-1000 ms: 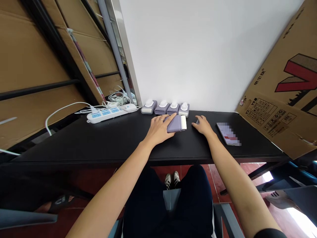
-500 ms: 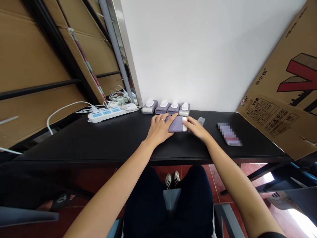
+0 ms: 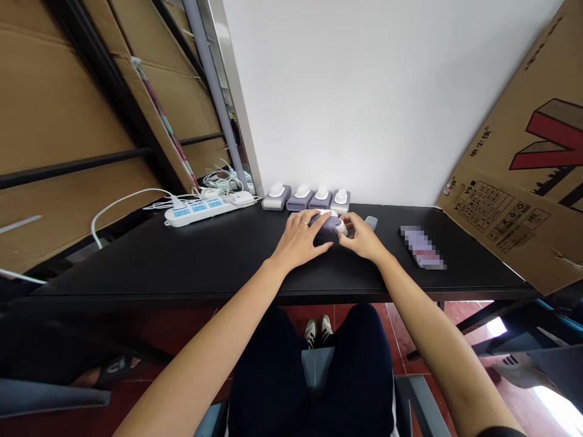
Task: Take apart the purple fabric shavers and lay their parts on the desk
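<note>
Purple-and-white device (image 3: 328, 226) sits between the two hands, over the middle of the black table (image 3: 182, 261) and just in front of a row of four similar units (image 3: 300, 198) by the wall. From my remote seat I see the left hand (image 3: 301, 238) closed over its left end, fingers across the top and thumb along the near side. The right hand (image 3: 361, 238) pinches the pale right end between thumb and fingers, so both are clamped on one object. I can't tell whether its underside touches the tabletop, since fingers cover much of it.

I judge it light and stiff, a hard plastic shell that won't give under a squeeze. Its smooth rounded sides could slip under dry fingertips, so I'd take hold across the broad purple body and go gently at the pale end, which may be the more delicate part. Pressing hard on the ridged white top seems unwise to me.

A small clear piece (image 3: 371, 223) lies just beside the right hand; its thin look suggests it would crack or skid easily. Farther right rests a phone (image 3: 421, 247).
</note>
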A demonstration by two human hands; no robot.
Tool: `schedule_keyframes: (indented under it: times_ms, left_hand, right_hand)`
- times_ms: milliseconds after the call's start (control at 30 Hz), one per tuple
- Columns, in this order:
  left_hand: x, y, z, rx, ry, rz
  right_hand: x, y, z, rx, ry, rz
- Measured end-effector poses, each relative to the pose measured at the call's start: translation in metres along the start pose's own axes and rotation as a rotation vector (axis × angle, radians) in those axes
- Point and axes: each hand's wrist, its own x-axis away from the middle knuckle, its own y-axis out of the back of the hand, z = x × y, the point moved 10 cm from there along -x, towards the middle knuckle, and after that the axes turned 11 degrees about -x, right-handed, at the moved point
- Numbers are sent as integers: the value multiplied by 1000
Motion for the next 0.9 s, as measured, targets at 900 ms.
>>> schedule_keyframes:
  times_ms: [900]
  left_hand:
    - [5, -4, 2, 2, 172, 141]
  right_hand:
    - [10, -33, 29, 808, 8, 166]
